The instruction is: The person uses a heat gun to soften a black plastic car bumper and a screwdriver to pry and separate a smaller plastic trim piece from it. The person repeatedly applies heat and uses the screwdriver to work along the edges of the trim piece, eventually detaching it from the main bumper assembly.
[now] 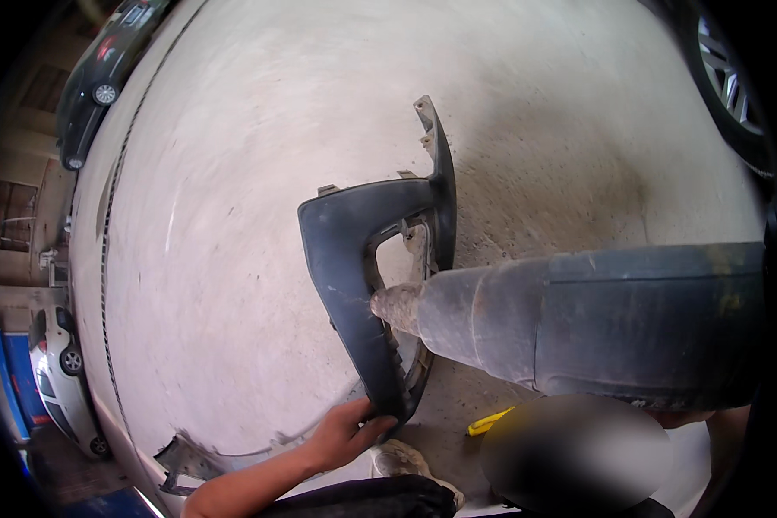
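A dark grey plastic car bumper trim piece (341,250), with an opening and clip tabs along its edges, stands tilted above the floor. My left hand (354,432) grips its lower end, thumb on the near side. From the right, a large dark heat gun (509,319) reaches across close to the camera. Its dirty, tapered nozzle points at the trim's inner edge by the opening; whether it touches, I cannot tell. Just under the tool's body a little of my right hand (686,418) shows, holding it, with the fingers mostly hidden.
A yellow-handled tool (489,421) lies by my legs, partly covered by a blurred patch. Another dark trim part (190,462) rests on the floor at lower left. A car wheel (729,78) stands at upper right. Parked cars, one dark (104,78) and one white (60,371), line the left.
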The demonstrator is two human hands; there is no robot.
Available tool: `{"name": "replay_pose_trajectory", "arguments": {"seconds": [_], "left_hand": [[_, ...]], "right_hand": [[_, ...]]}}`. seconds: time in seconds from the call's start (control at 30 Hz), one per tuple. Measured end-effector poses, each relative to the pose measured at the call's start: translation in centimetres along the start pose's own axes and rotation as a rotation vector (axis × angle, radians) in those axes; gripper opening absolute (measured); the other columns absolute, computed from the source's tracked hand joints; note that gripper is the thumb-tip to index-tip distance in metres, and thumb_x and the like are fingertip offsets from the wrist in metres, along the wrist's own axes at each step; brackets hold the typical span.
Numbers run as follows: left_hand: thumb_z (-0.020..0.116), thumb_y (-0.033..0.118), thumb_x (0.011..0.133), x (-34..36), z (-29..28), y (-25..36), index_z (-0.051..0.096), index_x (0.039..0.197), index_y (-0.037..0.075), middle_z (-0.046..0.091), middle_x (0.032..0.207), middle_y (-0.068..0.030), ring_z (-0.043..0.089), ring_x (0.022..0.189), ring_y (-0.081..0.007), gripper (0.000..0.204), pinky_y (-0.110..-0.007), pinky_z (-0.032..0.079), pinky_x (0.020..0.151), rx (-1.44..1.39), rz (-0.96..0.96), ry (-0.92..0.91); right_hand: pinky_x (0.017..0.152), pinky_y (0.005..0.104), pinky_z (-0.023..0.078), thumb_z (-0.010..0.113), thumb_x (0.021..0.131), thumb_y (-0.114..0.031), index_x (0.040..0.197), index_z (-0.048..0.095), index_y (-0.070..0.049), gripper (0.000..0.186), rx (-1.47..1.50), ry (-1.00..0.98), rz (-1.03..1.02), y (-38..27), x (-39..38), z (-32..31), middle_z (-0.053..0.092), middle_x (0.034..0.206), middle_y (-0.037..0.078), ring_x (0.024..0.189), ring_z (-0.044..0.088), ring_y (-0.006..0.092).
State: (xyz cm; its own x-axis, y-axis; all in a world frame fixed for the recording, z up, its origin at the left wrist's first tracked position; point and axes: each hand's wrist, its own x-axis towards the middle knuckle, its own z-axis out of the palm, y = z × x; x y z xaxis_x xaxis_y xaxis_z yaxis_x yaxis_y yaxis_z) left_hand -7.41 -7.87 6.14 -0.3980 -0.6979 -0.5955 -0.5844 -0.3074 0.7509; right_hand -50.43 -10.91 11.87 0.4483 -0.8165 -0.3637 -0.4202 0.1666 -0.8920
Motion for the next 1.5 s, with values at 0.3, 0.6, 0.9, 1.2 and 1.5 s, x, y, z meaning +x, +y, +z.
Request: {"name": "replay_pose_trajectory", "arguments": {"seconds": [0.3, 0.6, 0.9, 1.2, 1.5], "left_hand": [[0.065, 0.022, 0.095, -0.1, 0.1, -0.9, 0.063, 0.106, 0.001, 0.066, 0.089, -0.0174, 0.065, 0.081, -0.0262, 0.024, -0.037, 0.050, 0.074, 0.024, -0.001, -0.006], [0.067, 0.024, 0.094, 0.0, 0.4, -1.2, 0.064, 0.103, 0.001, 0.066, 0.089, -0.0179, 0.065, 0.081, -0.0275, 0.025, -0.037, 0.050, 0.074, -0.026, 0.015, 0.030], [0.067, 0.026, 0.093, 0.1, 0.2, -1.3, 0.064, 0.101, 0.001, 0.065, 0.088, -0.0195, 0.064, 0.079, -0.0313, 0.026, -0.038, 0.049, 0.072, 0.010, 0.001, 0.014], [0.065, 0.021, 0.094, 0.1, 0.1, -1.2, 0.063, 0.099, -0.001, 0.065, 0.083, -0.0159, 0.062, 0.075, -0.0239, 0.022, -0.036, 0.049, 0.070, 0.034, 0.002, 0.004], [0.067, 0.028, 0.093, 0.1, 0.2, -1.2, 0.063, 0.098, 0.001, 0.064, 0.086, -0.0198, 0.062, 0.078, -0.0339, 0.027, -0.040, 0.048, 0.070, 0.016, 0.005, 0.026]], "right_hand": [[0.078, 0.0357, 0.053, 0.075, 0.080, -0.009, 0.125, 0.056, -0.001, 0.050, -0.042, -0.001, 0.006, -0.9, 0.1, -0.2, 0.066, 0.106, 0.015, 0.091, 0.065, 0.0249], [0.077, 0.0354, 0.053, 0.075, 0.080, -0.009, 0.125, 0.056, -0.001, 0.050, -0.065, 0.008, 0.002, -1.4, -0.2, -0.7, 0.066, 0.105, 0.015, 0.090, 0.065, 0.0246], [0.075, 0.0350, 0.053, 0.075, 0.080, -0.009, 0.125, 0.055, -0.001, 0.050, -0.078, -0.014, 0.005, -2.0, 0.7, -0.5, 0.066, 0.104, 0.015, 0.088, 0.065, 0.0243], [0.074, 0.0347, 0.053, 0.075, 0.080, -0.009, 0.125, 0.055, -0.001, 0.050, -0.087, -0.004, 0.006, -2.0, 0.6, -0.7, 0.066, 0.103, 0.014, 0.087, 0.065, 0.0240], [0.072, 0.0343, 0.053, 0.074, 0.080, -0.009, 0.125, 0.055, -0.001, 0.050, -0.087, -0.015, -0.008, -2.4, 0.9, -0.7, 0.065, 0.102, 0.014, 0.085, 0.065, 0.0238]]}}
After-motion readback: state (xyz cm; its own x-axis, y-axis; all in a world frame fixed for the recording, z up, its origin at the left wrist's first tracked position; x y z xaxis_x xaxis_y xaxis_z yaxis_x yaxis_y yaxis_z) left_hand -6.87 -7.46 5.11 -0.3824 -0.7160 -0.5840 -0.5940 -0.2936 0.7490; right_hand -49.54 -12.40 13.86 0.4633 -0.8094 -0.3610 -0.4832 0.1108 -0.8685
